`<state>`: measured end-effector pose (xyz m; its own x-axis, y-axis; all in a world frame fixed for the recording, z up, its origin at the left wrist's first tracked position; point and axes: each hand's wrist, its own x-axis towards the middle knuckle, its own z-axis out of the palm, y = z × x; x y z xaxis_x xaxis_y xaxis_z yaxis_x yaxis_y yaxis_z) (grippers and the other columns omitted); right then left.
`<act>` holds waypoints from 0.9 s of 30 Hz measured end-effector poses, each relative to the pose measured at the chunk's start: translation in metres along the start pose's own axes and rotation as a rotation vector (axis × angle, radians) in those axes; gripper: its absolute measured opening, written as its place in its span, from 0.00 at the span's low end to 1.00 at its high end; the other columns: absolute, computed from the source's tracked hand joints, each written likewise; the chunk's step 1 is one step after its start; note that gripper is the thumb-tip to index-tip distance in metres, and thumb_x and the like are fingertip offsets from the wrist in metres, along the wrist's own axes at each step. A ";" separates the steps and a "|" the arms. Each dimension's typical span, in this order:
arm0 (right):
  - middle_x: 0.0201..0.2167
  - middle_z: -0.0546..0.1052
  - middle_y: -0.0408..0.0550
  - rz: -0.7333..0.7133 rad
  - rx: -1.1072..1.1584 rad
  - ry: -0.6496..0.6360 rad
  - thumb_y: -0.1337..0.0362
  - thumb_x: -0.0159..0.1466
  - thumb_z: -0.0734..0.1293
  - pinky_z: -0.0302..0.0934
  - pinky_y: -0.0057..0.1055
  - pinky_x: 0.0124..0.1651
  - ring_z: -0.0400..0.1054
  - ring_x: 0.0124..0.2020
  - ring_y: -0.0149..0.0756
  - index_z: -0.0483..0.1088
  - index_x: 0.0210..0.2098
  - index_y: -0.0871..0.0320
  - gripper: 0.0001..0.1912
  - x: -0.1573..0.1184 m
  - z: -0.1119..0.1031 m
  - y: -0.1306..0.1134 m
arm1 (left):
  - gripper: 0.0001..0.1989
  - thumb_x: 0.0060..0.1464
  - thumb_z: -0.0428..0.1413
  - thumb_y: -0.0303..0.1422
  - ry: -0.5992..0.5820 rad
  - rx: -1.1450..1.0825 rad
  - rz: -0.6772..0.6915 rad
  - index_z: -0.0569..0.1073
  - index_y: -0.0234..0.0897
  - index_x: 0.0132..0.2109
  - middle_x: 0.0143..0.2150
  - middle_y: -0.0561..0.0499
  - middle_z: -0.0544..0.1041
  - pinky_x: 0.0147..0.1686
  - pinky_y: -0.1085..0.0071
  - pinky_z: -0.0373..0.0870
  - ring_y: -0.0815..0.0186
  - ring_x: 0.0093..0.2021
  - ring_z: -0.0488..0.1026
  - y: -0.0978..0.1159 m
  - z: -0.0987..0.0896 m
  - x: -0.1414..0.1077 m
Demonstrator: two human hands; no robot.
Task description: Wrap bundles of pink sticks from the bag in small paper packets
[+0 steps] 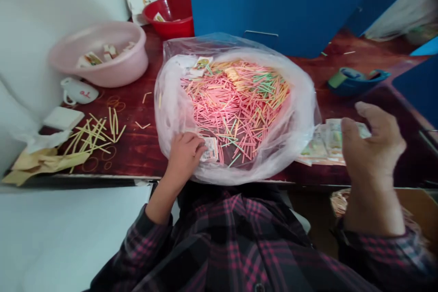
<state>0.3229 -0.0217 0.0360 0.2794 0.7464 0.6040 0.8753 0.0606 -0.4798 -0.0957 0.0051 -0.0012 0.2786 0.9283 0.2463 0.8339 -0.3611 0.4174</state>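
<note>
A clear plastic bag (303, 96) with its mouth rolled open holds a heap of thin pink, yellow and green sticks (222, 105). At the bag's near left edge, my left hand (186, 153) has its curled fingers on a small printed packet (210, 149), whose left part they hide. My right hand (372, 141) is raised to the right of the bag, thumb and fingers apart, with nothing visible in it. Below and beside it lie several flat printed packets (318, 143). Another printed packet (202, 63) rests at the bag's far left.
Left stand a pink basin (137, 61), a white mug (80, 91) and a white block (64, 118), near loose yellow sticks (94, 134) and rubber bands (91, 164). Behind are a red bowl (178, 27) and a blue panel (260, 4). A blue container (349, 84) stands right.
</note>
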 end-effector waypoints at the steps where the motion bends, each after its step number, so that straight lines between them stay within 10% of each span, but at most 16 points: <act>1: 0.59 0.81 0.56 0.003 0.081 -0.048 0.56 0.73 0.66 0.64 0.54 0.69 0.74 0.64 0.56 0.77 0.60 0.45 0.18 -0.002 0.005 -0.018 | 0.05 0.63 0.61 0.33 -0.027 0.025 0.001 0.82 0.40 0.42 0.44 0.45 0.83 0.51 0.55 0.68 0.52 0.48 0.75 0.001 0.001 0.001; 8: 0.44 0.86 0.49 -0.154 0.649 -0.427 0.57 0.71 0.69 0.74 0.46 0.55 0.82 0.47 0.45 0.83 0.44 0.49 0.09 -0.030 0.073 -0.113 | 0.07 0.64 0.59 0.30 -0.064 0.046 -0.073 0.78 0.39 0.36 0.40 0.44 0.79 0.48 0.56 0.65 0.51 0.47 0.72 0.007 0.005 0.004; 12: 0.31 0.83 0.47 -0.129 0.666 -0.648 0.47 0.72 0.65 0.69 0.37 0.39 0.76 0.33 0.41 0.81 0.33 0.52 0.20 -0.038 0.097 -0.141 | 0.09 0.66 0.58 0.30 -0.008 -0.025 -0.070 0.76 0.39 0.34 0.38 0.45 0.79 0.46 0.57 0.64 0.53 0.44 0.72 0.004 0.009 0.003; 18: 0.20 0.67 0.41 -0.011 0.658 -0.872 0.33 0.68 0.62 0.52 0.31 0.30 0.60 0.25 0.33 0.71 0.24 0.55 0.33 -0.032 0.106 -0.168 | 0.10 0.69 0.56 0.35 0.248 -0.103 0.081 0.78 0.42 0.38 0.43 0.46 0.82 0.51 0.55 0.61 0.53 0.48 0.73 0.018 -0.002 0.003; 27: 0.23 0.70 0.40 0.082 0.813 -0.904 0.54 0.63 0.68 0.56 0.31 0.36 0.62 0.28 0.32 0.72 0.25 0.55 0.14 -0.042 0.124 -0.169 | 0.09 0.70 0.56 0.34 0.351 -0.088 0.171 0.76 0.41 0.39 0.44 0.44 0.83 0.52 0.56 0.62 0.53 0.47 0.74 0.011 0.005 0.004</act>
<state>0.1136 0.0189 0.0126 -0.3375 0.9401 0.0480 0.2746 0.1471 -0.9502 -0.0831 0.0049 0.0002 0.2172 0.7729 0.5963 0.7412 -0.5281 0.4145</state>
